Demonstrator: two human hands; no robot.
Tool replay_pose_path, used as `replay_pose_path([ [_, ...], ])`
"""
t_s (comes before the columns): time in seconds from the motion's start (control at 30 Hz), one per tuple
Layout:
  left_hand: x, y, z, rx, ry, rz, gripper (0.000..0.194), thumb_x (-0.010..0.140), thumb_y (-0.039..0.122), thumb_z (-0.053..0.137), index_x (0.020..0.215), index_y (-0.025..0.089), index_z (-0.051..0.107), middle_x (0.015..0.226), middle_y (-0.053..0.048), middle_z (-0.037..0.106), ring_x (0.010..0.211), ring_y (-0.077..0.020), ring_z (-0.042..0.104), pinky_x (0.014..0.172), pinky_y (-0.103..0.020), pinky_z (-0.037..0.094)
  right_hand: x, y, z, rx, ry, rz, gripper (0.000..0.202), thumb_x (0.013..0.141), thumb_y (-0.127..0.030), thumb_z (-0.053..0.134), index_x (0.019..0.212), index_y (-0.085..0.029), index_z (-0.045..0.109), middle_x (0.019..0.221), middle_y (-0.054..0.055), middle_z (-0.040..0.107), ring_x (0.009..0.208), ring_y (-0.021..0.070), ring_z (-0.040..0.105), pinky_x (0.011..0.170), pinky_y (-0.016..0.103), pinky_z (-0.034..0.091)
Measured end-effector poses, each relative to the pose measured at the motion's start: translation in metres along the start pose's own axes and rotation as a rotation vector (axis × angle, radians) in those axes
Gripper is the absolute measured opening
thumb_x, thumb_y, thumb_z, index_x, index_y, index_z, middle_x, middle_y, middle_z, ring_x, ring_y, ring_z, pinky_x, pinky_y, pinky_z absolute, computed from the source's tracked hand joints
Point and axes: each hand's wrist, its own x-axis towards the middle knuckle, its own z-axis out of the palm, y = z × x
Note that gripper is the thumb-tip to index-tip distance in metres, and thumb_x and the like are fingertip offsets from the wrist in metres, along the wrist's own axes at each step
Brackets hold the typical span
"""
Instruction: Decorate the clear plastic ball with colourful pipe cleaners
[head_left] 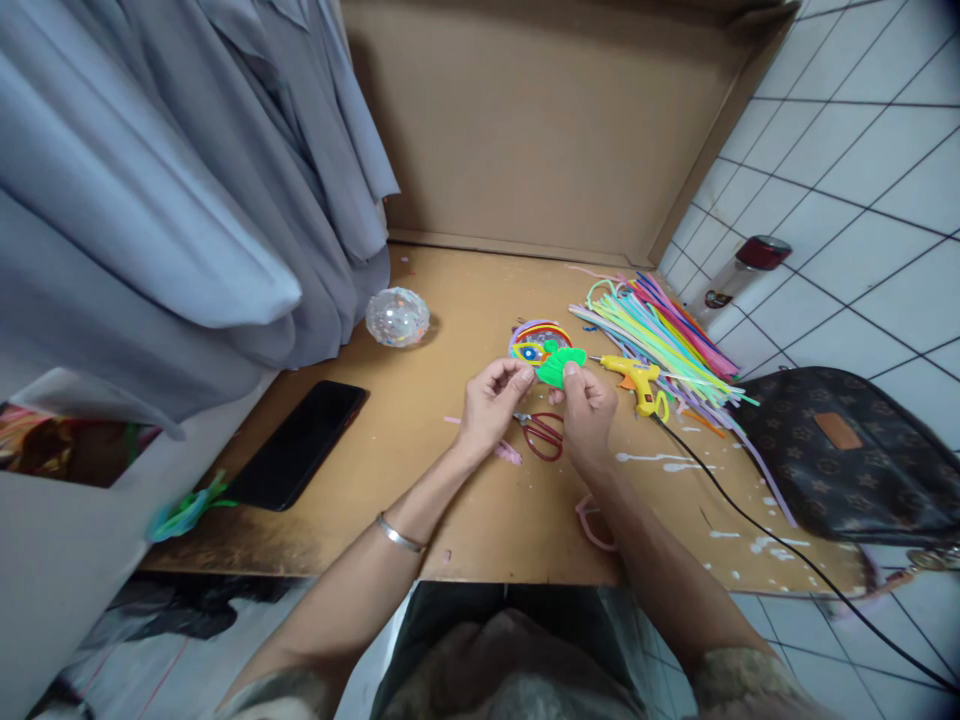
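Note:
A bright green leaf-like piece (562, 367) is pinched in my right hand (589, 405). Close to its left edge, my left hand (493, 400) has thumb and forefinger pressed together; whatever lies between them is too small to make out. Just beyond the hands sits a round multicoloured piece (532, 333) with a yellow-rimmed blue eye shape. Red-handled scissors (541, 436) lie between and below the hands. To the right rests a yellow glue gun (634, 380), its nozzle pointing left towards the green piece.
Colourful pipe cleaners (660, 335) lie behind the glue gun, near a clear bottle (739, 275). A dark bag (847, 450) stands right, with a black cable crossing before it. A phone (300, 445) and clear ball (398, 317) are left. Grey cloth hangs back left.

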Motion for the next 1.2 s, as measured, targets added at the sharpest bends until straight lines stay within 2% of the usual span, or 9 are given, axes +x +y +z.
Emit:
replay_pose_path([
  [0.2, -0.003, 0.004, 0.004, -0.009, -0.053, -0.102, 0.044, 0.068, 0.057, 0.077, 0.073, 0.015, 0.067, 0.064, 0.0, 0.062, 0.055, -0.0084, 0.05, 0.054, -0.022, 0.042, 0.0, -0.002, -0.001, -0.053, 0.011, -0.044, 0.045, 0.088, -0.051, 0.052, 0.055, -0.021, 0.049, 0.05, -0.003, 0.049, 0.052, 0.0115, 0.044, 0.055, 0.026, 0.037],
  [0.57, -0.003, 0.005, 0.004, -0.066, -0.045, -0.153, 0.041, 0.066, 0.053, 0.078, 0.076, 0.015, 0.067, 0.065, -0.001, 0.065, 0.055, -0.0085, 0.053, 0.053, -0.021, 0.045, -0.005, 0.004, -0.002, -0.183, -0.045, -0.112, 0.041, 0.092, -0.047, 0.049, 0.061, -0.021, 0.052, 0.055, -0.003, 0.052, 0.055, 0.0124, 0.044, 0.056, 0.027, 0.035],
  [0.77, 0.004, -0.002, -0.001, -0.065, -0.004, -0.111, 0.037, 0.071, 0.049, 0.075, 0.075, 0.015, 0.063, 0.063, 0.002, 0.06, 0.054, -0.0071, 0.05, 0.053, -0.02, 0.043, -0.001, 0.005, -0.005, -0.158, -0.139, -0.094, 0.038, 0.093, -0.044, 0.048, 0.064, -0.02, 0.054, 0.059, -0.003, 0.053, 0.059, 0.0127, 0.047, 0.059, 0.027, 0.038],
  [0.87, 0.01, -0.004, -0.008, -0.013, -0.02, -0.077, 0.037, 0.071, 0.049, 0.074, 0.077, 0.015, 0.062, 0.064, 0.002, 0.059, 0.055, -0.007, 0.047, 0.054, -0.02, 0.041, 0.006, 0.004, -0.006, -0.049, -0.09, -0.079, 0.03, 0.091, -0.044, 0.049, 0.074, -0.02, 0.057, 0.068, -0.001, 0.058, 0.067, 0.0142, 0.053, 0.065, 0.027, 0.044],
  [1.0, 0.013, -0.005, -0.014, 0.09, -0.11, -0.078, 0.034, 0.075, 0.048, 0.072, 0.078, 0.015, 0.062, 0.064, 0.002, 0.056, 0.056, -0.0083, 0.045, 0.055, -0.021, 0.039, 0.015, 0.003, -0.007, 0.031, -0.029, -0.069, 0.024, 0.084, -0.042, 0.059, 0.095, -0.021, 0.061, 0.085, 0.002, 0.065, 0.077, 0.0161, 0.059, 0.071, 0.029, 0.049],
  [1.1, 0.012, -0.005, -0.015, 0.16, -0.158, -0.061, 0.03, 0.079, 0.044, 0.068, 0.078, 0.015, 0.062, 0.064, 0.002, 0.055, 0.059, -0.0092, 0.045, 0.057, -0.022, 0.038, 0.018, 0.005, -0.009, 0.04, -0.103, -0.05, 0.022, 0.079, -0.04, 0.063, 0.091, -0.021, 0.062, 0.083, 0.002, 0.066, 0.074, 0.0159, 0.059, 0.068, 0.029, 0.049],
  [1.2, 0.01, -0.006, -0.014, 0.18, -0.139, -0.033, 0.029, 0.079, 0.043, 0.068, 0.079, 0.016, 0.062, 0.066, 0.002, 0.055, 0.06, -0.0098, 0.045, 0.059, -0.022, 0.038, 0.018, 0.006, -0.009, 0.034, -0.174, -0.026, 0.016, 0.077, -0.037, 0.063, 0.08, -0.021, 0.062, 0.075, 0.0, 0.064, 0.069, 0.015, 0.057, 0.066, 0.028, 0.048],
])
